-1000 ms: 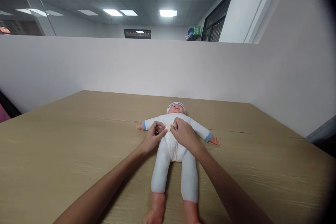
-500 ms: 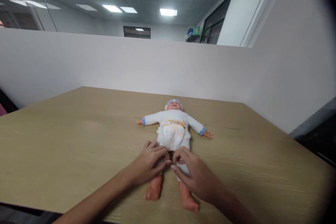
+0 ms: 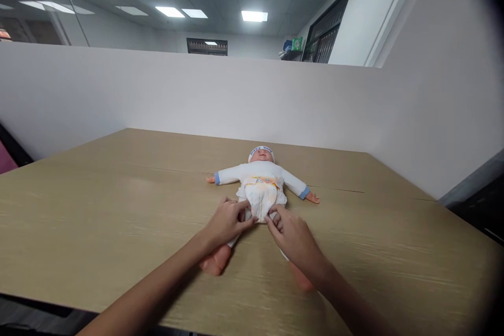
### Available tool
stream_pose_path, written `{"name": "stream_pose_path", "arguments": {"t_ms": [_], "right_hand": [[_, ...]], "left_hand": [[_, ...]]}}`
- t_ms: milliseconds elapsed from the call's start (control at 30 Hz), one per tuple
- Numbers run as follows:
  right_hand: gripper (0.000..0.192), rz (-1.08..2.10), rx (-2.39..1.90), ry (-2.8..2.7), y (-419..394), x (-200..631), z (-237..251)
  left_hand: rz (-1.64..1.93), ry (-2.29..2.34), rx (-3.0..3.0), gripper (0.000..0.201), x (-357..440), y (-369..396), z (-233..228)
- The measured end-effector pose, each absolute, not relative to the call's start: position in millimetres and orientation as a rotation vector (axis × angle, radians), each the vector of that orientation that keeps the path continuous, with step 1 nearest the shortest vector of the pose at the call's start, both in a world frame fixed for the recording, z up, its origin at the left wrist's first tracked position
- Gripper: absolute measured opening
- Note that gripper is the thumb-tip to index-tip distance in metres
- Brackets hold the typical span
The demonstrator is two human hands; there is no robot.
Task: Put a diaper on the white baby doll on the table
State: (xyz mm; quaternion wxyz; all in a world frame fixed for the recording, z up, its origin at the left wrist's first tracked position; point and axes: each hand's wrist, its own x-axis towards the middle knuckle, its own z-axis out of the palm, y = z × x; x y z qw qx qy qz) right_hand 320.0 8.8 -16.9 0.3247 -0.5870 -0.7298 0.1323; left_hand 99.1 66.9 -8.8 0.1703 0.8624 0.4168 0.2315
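Doll (image 3: 262, 184) lies mid-table (image 3: 98, 210), both hands (image 3: 226, 222) (image 3: 293, 236) at its hips.

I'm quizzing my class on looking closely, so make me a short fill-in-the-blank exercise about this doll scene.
1. The doll lies on its ____ on the wooden table.
2. Both hands, the left hand and the right hand, touch the doll at the bottom edge of its ____.
3. The cuffs of the doll's white sleeves are ____ in colour.
4. The doll's arms are spread out to the ____.

Missing words: back; diaper; blue; sides
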Motion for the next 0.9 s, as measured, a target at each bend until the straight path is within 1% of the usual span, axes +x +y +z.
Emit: {"name": "stream_pose_path", "arguments": {"t_ms": [167,267,400,467,733,833,900], "right_hand": [[0.008,0.374,-1.513,-1.996,12,323,-8],[0.012,0.381,-1.479,-2.002,10,324,-8],[0.021,0.398,-1.440,-1.980,1,324,-16],[0.023,0.361,-1.425,-1.989,-4,324,-20],[0.038,0.282,-1.405,-1.962,-13,318,-35],[0.036,0.316,-1.397,-1.951,-11,317,-34],[0.030,0.381,-1.422,-1.907,-7,318,-32]], "left_hand": [[0.677,1.136,2.464,0.034,95,70,-9],[0.718,1.091,2.465,0.031,93,71,-12],[0.822,1.021,2.468,0.015,91,70,-13],[0.863,1.005,2.439,0.011,90,69,-13],[0.831,0.965,2.380,0.012,91,69,-10],[0.773,0.977,2.377,0.012,93,69,-8],[0.748,1.007,2.364,0.015,94,68,-8]]}}
